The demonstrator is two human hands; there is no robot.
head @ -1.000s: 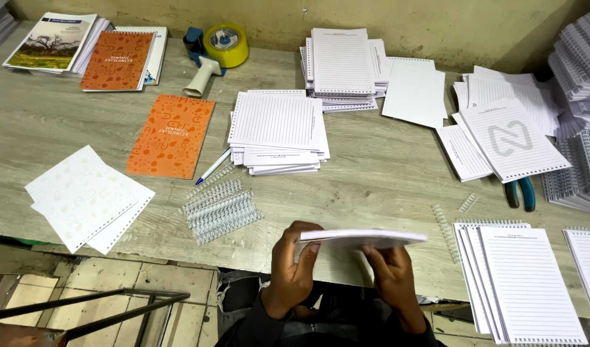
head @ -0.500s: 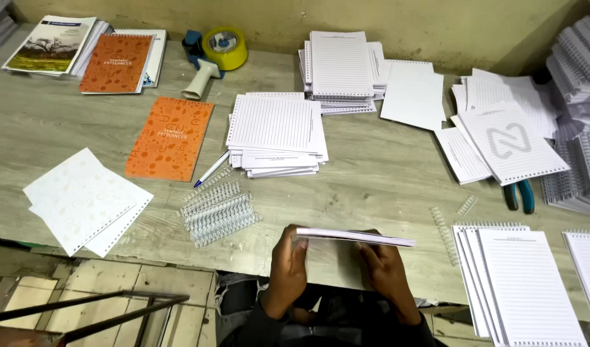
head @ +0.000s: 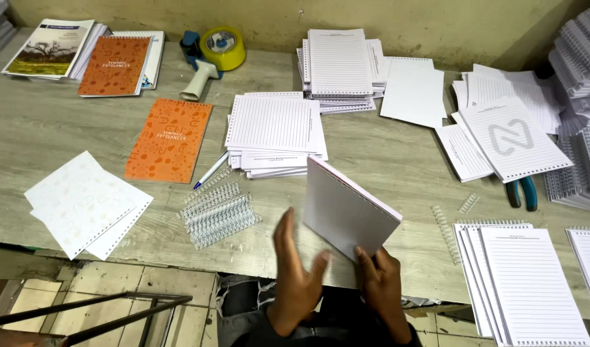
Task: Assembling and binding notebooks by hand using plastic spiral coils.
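Note:
My right hand (head: 379,277) grips the near corner of a thick block of punched white sheets (head: 346,207), tilted up on edge above the table's front edge. My left hand (head: 296,270) is off the block, fingers spread, just to its left. Several silver wire binding coils (head: 216,209) lie on the table left of my hands. A stack of lined sheets (head: 275,132) sits behind the block.
An orange cover (head: 169,139) and white covers (head: 83,202) lie at left, with a blue pen (head: 211,170) between. A tape dispenser (head: 212,54) and more paper stacks (head: 340,64) stand at back. Bound notepads (head: 519,283) and pliers (head: 521,191) are at right.
The paper block was held flat in both hands; now it is tipped up on edge in my right hand and my left hand has come off it.

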